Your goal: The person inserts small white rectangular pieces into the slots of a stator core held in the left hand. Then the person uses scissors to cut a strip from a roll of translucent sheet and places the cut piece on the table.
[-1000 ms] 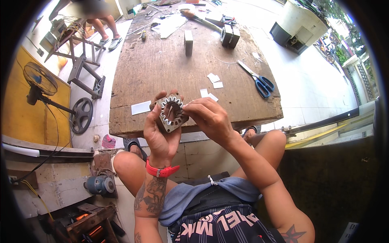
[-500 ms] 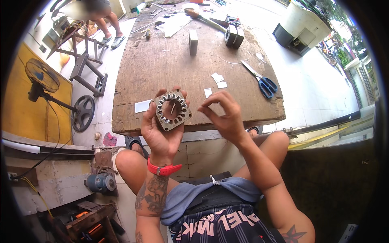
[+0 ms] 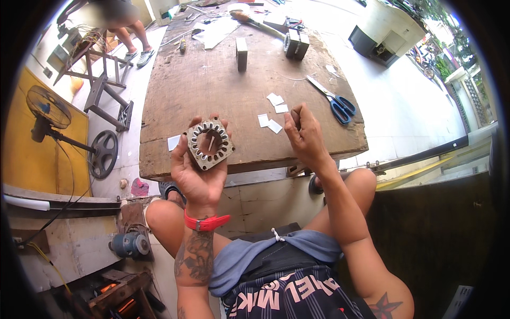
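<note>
My left hand is wrapped from below around a square metal stator core. Its round bore faces up, ringed by slots with white lining, and a thin pale strip shows inside the bore. To the right, my right hand is raised over the table's near edge with its fingers curled and thumb pressed in. Whatever it may hold is hidden. Several small white paper pieces lie just left of it. Another white piece sits beside my left hand, partly covered. Blue-handled scissors rest open at the right.
On the wooden table stand an upright metal block and another slotted core. A wooden-handled tool and paper lie at the far end. A fan stands left; a blue motor is lower left. Someone's legs show far left.
My right hand has moved right and away from the stator core, and its fingers have curled in more. Another white piece it had covered now shows. My left hand keeps its hold; the view shifted slightly.
</note>
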Action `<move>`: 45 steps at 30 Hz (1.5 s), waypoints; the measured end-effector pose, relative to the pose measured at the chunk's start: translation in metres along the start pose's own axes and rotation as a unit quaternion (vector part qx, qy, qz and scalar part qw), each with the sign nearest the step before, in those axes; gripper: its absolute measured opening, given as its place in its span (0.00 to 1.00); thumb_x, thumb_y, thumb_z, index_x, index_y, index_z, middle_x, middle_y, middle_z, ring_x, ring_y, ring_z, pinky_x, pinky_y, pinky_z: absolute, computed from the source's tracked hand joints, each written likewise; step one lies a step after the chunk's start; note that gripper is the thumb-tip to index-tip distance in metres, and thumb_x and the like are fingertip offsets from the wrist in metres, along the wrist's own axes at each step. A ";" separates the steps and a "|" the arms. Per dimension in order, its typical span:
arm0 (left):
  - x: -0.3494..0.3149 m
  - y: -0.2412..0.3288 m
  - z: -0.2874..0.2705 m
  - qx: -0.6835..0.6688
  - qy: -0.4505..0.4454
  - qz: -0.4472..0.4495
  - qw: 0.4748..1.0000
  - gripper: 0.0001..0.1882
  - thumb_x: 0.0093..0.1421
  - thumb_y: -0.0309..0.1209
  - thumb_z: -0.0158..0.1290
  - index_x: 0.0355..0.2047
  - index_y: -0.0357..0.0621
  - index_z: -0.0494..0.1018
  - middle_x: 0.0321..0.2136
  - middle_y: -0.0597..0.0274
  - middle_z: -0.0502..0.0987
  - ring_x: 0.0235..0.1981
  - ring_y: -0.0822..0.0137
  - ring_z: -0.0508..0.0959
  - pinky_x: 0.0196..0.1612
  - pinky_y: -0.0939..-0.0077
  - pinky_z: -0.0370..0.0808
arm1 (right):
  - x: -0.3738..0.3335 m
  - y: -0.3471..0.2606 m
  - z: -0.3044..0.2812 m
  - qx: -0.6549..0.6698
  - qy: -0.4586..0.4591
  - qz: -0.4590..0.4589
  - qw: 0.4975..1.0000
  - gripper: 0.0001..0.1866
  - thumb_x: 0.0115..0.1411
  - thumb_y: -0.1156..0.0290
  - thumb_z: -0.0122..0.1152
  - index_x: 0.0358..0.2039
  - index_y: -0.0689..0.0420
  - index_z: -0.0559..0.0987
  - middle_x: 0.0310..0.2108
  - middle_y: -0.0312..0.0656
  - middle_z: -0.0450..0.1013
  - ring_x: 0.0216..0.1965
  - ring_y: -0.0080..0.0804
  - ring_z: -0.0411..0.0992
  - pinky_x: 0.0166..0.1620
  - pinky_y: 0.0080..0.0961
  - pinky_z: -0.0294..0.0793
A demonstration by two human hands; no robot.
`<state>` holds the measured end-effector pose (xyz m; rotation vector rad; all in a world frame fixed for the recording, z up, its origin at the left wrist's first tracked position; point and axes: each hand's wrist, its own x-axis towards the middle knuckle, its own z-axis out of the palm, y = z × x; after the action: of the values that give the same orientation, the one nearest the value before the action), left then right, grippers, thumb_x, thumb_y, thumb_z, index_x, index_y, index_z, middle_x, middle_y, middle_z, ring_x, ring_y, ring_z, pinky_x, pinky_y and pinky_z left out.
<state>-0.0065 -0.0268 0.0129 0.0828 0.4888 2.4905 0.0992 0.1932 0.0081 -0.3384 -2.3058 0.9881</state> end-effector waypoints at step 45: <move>0.000 -0.017 -0.002 0.062 -0.023 0.022 0.998 0.26 0.73 0.46 0.46 0.63 0.41 0.66 0.62 0.47 0.73 0.65 0.56 0.73 0.68 0.57 0.70 | -0.019 -0.036 0.035 0.097 -0.064 -0.109 0.987 0.21 0.62 0.77 0.69 0.56 0.54 0.81 0.42 0.44 0.79 0.39 0.35 0.80 0.43 0.32 0.80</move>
<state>0.0026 -0.0143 0.0045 0.2016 0.6267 2.4931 0.0927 0.1397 0.0072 0.0587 -2.2755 1.1370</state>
